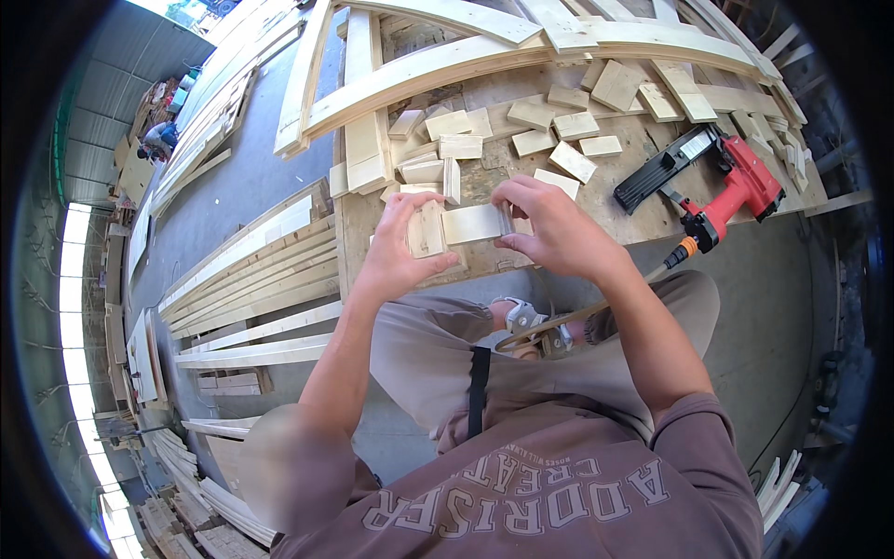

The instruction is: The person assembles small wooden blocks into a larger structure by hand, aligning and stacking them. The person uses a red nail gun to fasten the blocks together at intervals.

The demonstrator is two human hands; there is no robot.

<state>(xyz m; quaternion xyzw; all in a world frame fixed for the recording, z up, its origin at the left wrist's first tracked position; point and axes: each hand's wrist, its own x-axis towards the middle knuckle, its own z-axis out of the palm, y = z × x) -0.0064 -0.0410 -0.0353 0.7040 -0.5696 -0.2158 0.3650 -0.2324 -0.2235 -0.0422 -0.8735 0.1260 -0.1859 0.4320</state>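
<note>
At the near edge of the wooden workbench, both my hands are on short pale wooden pieces. My left hand grips a wooden block between thumb and fingers. Against that block's right side lies a flat wooden piece, spanning the space between my hands. My right hand pinches the far right end, around a small wooden block partly hidden by the fingers. A red nail gun with a black magazine rests on the bench to the right, its air hose trailing off the edge.
Several loose wood offcuts are scattered just beyond my hands. A large plank frame lies across the bench's far side. Long stacked boards stand left of the bench. Far off at left, another person bends beside lumber.
</note>
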